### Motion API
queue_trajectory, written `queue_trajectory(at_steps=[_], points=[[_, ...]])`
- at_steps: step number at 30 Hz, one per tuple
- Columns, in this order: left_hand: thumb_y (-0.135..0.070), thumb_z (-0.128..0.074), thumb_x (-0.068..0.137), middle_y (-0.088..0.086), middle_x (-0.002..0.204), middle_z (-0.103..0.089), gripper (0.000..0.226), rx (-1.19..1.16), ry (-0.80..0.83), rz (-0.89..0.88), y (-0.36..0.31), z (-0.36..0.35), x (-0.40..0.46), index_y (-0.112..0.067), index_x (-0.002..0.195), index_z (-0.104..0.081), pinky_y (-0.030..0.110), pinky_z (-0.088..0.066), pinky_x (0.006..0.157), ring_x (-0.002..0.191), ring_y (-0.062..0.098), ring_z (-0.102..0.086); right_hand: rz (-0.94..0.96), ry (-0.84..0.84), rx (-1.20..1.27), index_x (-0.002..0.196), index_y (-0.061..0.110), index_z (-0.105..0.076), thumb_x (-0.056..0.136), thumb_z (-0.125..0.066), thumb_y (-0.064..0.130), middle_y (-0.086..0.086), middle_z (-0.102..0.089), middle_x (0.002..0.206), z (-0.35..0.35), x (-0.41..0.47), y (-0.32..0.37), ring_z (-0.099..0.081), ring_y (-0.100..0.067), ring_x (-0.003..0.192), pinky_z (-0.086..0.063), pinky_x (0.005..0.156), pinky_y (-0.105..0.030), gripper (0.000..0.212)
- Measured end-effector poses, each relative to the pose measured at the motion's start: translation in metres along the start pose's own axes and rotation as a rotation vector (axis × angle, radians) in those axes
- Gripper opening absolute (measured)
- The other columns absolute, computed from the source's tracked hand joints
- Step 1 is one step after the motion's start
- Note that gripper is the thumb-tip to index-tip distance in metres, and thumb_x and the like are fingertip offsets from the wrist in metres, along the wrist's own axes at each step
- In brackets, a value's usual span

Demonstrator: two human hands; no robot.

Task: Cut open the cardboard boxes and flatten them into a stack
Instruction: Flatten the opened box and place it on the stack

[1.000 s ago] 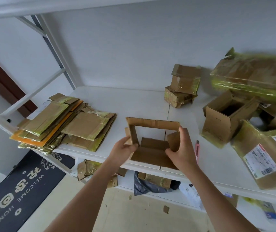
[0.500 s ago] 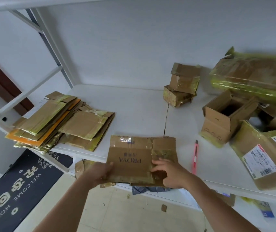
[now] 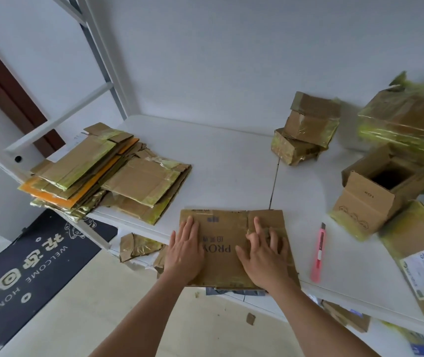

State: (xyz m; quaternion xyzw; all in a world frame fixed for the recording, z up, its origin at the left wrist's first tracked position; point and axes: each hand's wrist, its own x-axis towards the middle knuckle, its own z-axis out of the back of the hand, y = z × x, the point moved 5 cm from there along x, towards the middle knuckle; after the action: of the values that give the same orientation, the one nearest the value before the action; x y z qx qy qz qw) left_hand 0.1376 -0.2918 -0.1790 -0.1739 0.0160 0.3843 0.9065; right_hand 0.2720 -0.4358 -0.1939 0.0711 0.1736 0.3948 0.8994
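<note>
Both palms down now: the left hand (image 3: 185,249) and right hand (image 3: 263,253) press flat-fingered on the flattened box (image 3: 221,243) at the table (image 3: 231,161) edge. Light, stiff, taped slick in patches; best pinched by its side edges for the stack (image 3: 108,173).

One head-worn wide-angle view, looking forward and steeply down from above the counter's near edge.

The camera sits close over the counter (image 3: 231,161), near enough that both forearms enter from the bottom edge and the left hand (image 3: 184,253) and right hand (image 3: 262,256) lie in the lower middle of the frame on the flattened box (image 3: 221,243). It faces the white back wall (image 3: 231,60), which fills the upper half. The wide lens bends the shelf frame (image 3: 97,60) at the left and takes in the floor (image 3: 77,318) and dark doormat (image 3: 25,274) below the counter's edge. The right edge cuts off the boxes there. No second view exists to share any part.
</note>
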Motion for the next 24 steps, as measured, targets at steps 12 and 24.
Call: queue_trajectory(at_steps=[12, 24], points=[[-0.038, -0.009, 0.089, -0.002, 0.166, 0.004, 0.073, 0.022, -0.086, -0.017, 0.007, -0.023, 0.003, -0.021, 0.159, -0.002, 0.035, 0.008, 0.123, 0.151, 0.013, 0.012, 0.016, -0.177, -0.121, 0.153, 0.033, -0.030, 0.092, -0.015, 0.075, 0.005, -0.017, 0.164, -0.012, 0.000, -0.001, -0.013, -0.037, 0.150, -0.011, 0.114, -0.070, 0.076], [-0.041, -0.012, 0.089, 0.005, 0.164, -0.011, 0.074, 0.015, -0.167, -0.051, 0.009, -0.027, 0.003, -0.012, 0.157, -0.016, 0.039, -0.001, 0.124, 0.152, 0.019, 0.000, 0.008, -0.266, -0.176, 0.147, 0.031, -0.044, 0.093, -0.030, 0.065, 0.004, -0.033, 0.158, -0.013, 0.003, -0.001, -0.029, -0.038, 0.145, -0.021, 0.112, -0.069, 0.066]])
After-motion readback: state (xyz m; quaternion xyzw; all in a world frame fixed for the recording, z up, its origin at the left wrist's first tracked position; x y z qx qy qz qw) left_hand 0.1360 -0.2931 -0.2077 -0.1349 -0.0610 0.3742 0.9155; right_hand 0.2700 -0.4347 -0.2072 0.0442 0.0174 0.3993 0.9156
